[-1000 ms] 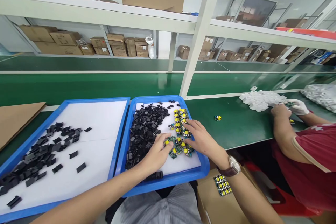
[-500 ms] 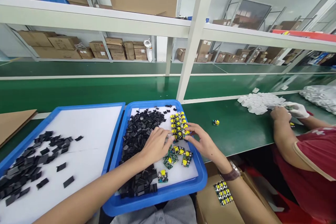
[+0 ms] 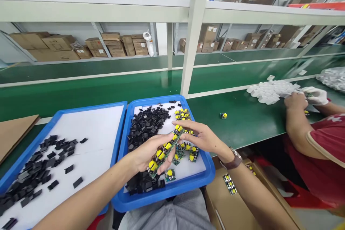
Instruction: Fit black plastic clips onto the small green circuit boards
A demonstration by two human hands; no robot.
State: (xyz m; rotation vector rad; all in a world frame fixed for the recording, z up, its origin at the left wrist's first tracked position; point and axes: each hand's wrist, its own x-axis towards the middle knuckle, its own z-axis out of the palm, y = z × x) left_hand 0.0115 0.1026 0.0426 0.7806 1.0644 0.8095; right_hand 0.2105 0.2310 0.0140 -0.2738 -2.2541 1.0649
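My left hand (image 3: 147,151) is closed around a long strip of circuit boards (image 3: 164,150) with yellow parts, tilted up to the right above a blue tray (image 3: 151,203). My right hand (image 3: 202,134) has its fingers and thumb at the strip's upper end, pinching it. Beneath the hands, the tray holds a heap of small black pieces (image 3: 145,125) on the left. More yellow-topped circuit boards (image 3: 182,114) stand in rows at its far right, partly hidden by my right hand. Several loose boards (image 3: 193,154) lie nearer, and a single board (image 3: 170,175) sits by the near edge.
A second blue tray (image 3: 122,122) on the left holds scattered black pieces (image 3: 35,167). One board (image 3: 223,115) lies on the green table (image 3: 242,129). Below right stands a carton (image 3: 223,208) with boards inside. A co-worker's hands (image 3: 299,100) are beside white housings (image 3: 269,91). A white post (image 3: 190,50) rises ahead.
My hands have lifted the strip of circuit boards out of the rows and brought it left and nearer. The view has shifted slightly.
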